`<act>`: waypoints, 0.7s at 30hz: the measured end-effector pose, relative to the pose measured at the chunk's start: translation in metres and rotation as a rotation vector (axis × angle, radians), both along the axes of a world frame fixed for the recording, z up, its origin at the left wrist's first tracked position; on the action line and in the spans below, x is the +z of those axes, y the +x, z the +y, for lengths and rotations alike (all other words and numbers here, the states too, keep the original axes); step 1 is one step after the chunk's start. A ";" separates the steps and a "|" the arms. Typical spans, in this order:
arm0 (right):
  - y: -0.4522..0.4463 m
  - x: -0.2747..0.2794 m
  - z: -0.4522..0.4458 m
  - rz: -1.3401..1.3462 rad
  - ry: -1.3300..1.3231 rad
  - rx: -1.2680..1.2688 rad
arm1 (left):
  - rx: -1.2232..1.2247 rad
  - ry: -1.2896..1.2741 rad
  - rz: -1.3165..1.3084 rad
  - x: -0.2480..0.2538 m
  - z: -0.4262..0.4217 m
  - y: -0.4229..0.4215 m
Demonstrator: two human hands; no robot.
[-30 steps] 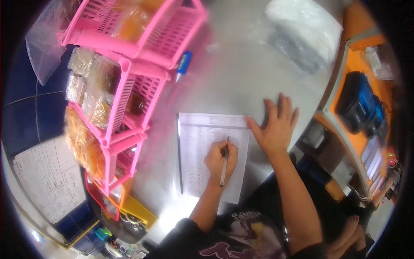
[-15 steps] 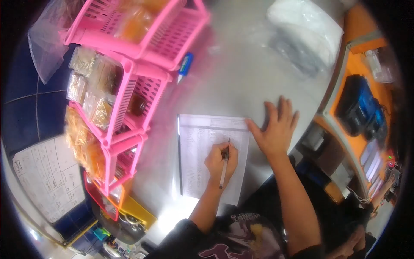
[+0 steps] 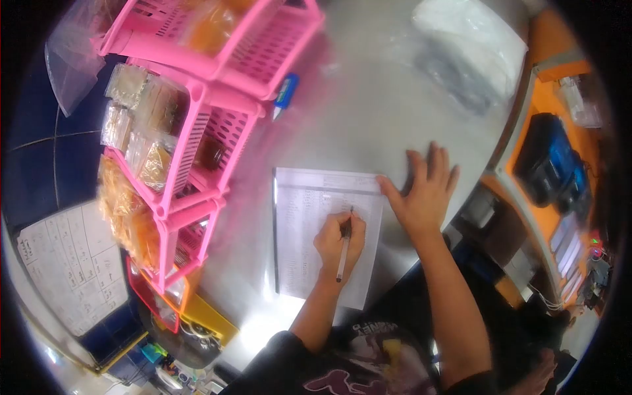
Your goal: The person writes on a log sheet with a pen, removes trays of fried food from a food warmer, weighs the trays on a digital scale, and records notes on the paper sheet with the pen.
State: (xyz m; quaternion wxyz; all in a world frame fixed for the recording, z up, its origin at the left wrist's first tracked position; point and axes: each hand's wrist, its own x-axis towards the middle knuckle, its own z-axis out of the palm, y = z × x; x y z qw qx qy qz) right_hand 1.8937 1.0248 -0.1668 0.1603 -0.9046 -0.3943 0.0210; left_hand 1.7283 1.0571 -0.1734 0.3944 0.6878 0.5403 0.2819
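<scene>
A printed sheet (image 3: 299,263) in a clear cover with a dark left edge lies on the grey metal table. My left hand (image 3: 339,240) is closed around a pen (image 3: 342,260), its tip touching or just above the upper right part of the sheet. Small print fills the page, too blurred to read. My right hand (image 3: 424,194) lies palm down with fingers spread on the table, right of the sheet, its thumb at the sheet's upper right edge.
Pink stacked baskets (image 3: 178,151) with wrapped packets stand at the left, a blue marker (image 3: 285,92) beside them. White plastic-wrapped material (image 3: 471,46) lies at the back right. Another person's hand (image 3: 541,374) shows at the lower right, below an orange shelf (image 3: 556,99).
The view has shifted slightly. My left hand stays on the pen with only a tiny shift over the sheet, and my right hand stays flat. The other person's hand at the lower right has moved lower.
</scene>
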 end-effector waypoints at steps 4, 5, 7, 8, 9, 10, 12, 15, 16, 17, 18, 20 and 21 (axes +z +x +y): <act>0.000 -0.003 0.000 0.009 0.010 -0.006 | -0.086 0.187 0.016 -0.002 -0.006 -0.001; 0.000 -0.003 0.000 0.018 0.001 -0.006 | -0.148 0.258 0.038 0.000 -0.007 0.000; 0.001 -0.002 0.000 0.028 0.000 -0.010 | -0.156 0.237 -0.021 0.000 -0.007 0.008; 0.001 -0.002 -0.001 0.038 0.000 -0.012 | -0.160 0.218 -0.079 -0.001 -0.008 0.010; 0.000 -0.002 -0.001 0.039 -0.001 -0.011 | -0.159 0.217 -0.078 -0.002 -0.008 0.009; 0.000 -0.003 -0.001 0.031 -0.004 -0.007 | -0.134 0.211 -0.043 -0.002 -0.007 0.010; 0.001 -0.004 -0.002 0.022 -0.012 -0.006 | -0.111 0.200 -0.009 -0.004 -0.008 0.012; 0.001 -0.004 -0.001 0.026 -0.009 -0.009 | -0.094 0.164 0.005 -0.004 -0.007 0.011; 0.001 -0.004 -0.002 0.025 -0.001 -0.010 | -0.101 0.155 -0.004 -0.005 -0.006 0.011; 0.001 -0.003 -0.002 0.023 0.007 -0.011 | -0.108 0.145 -0.014 -0.005 -0.007 0.011; 0.001 -0.004 -0.002 0.023 0.007 -0.011 | -0.108 0.145 -0.014 -0.005 -0.007 0.012; 0.001 -0.005 -0.002 0.020 0.014 -0.014 | -0.050 0.115 -0.018 -0.002 -0.009 0.014; 0.002 -0.004 -0.002 0.020 0.014 -0.014 | -0.049 0.115 -0.019 -0.004 -0.010 0.012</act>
